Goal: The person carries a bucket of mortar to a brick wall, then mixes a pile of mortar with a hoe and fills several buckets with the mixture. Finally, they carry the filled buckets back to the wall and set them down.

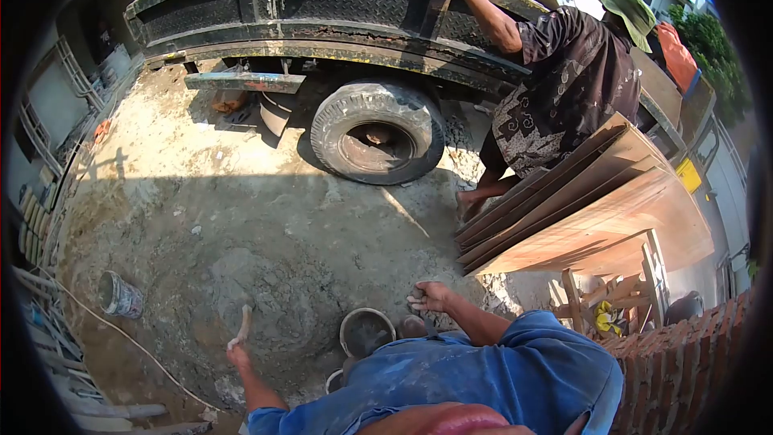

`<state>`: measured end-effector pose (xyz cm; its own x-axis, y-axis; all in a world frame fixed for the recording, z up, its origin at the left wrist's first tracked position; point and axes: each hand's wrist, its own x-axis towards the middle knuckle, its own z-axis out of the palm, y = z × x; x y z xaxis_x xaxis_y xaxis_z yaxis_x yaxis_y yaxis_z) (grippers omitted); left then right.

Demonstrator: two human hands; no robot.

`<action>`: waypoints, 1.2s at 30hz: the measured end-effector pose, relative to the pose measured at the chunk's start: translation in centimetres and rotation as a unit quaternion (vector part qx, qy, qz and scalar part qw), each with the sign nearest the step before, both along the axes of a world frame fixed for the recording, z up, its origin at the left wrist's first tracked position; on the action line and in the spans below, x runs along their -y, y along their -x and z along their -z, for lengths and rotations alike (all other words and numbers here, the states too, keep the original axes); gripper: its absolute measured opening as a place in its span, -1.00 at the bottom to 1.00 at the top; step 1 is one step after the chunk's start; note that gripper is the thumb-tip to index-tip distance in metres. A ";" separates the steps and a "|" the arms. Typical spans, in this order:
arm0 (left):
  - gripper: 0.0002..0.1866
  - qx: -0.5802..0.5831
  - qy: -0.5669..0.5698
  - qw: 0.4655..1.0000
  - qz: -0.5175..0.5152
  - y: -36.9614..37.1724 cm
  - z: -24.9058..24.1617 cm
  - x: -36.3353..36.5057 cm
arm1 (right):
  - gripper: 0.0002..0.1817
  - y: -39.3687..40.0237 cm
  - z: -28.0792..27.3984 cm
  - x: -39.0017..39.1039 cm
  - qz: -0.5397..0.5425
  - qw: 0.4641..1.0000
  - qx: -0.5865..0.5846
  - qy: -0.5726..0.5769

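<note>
My left hand (238,352) is closed around a short wooden handle (245,322), which points away over the wet grey mortar (278,294) on the ground. The working end of the tool cannot be made out. My right hand (431,296) is in front of my body with its fingers loosely apart, and I see nothing in it. Just below it, near my shirt, stands a round bucket (367,332) with dark contents. Part of a second pale rim (334,381) shows beside my blue shirt (475,374).
A truck (346,20) with a large tyre (377,133) stands ahead, loaded with rubble. A co-worker (576,72) in a green hat leans on its side. Plywood sheets (596,209) rest at right, above a brick wall (684,362). A spattered pail (121,295) sits at left.
</note>
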<state>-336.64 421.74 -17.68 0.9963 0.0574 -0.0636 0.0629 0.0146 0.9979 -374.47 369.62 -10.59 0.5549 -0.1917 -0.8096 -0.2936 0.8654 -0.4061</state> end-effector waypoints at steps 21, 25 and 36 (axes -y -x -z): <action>-0.75 -0.067 -0.114 0.988 -0.077 1.3 -2.3 0.4 | -0.84 -1.3 -2.7 5.4 -0.033 0.999 -0.010 0.015; -0.75 -0.047 -0.077 0.992 -0.084 0.9 -1.1 -0.2 | -0.87 -1.4 -3.5 6.6 -0.020 1.000 0.008 0.008; -0.71 -0.043 -0.132 0.987 -0.075 1.0 -2.2 -0.2 | -0.86 -2.4 -6.1 8.8 0.034 0.998 0.061 0.011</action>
<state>-337.68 421.91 -15.52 0.9670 0.2297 -0.1106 0.1645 -0.2307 0.9590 -372.03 360.81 -4.45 0.6338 -0.2488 -0.7324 -0.1817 0.8725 -0.4536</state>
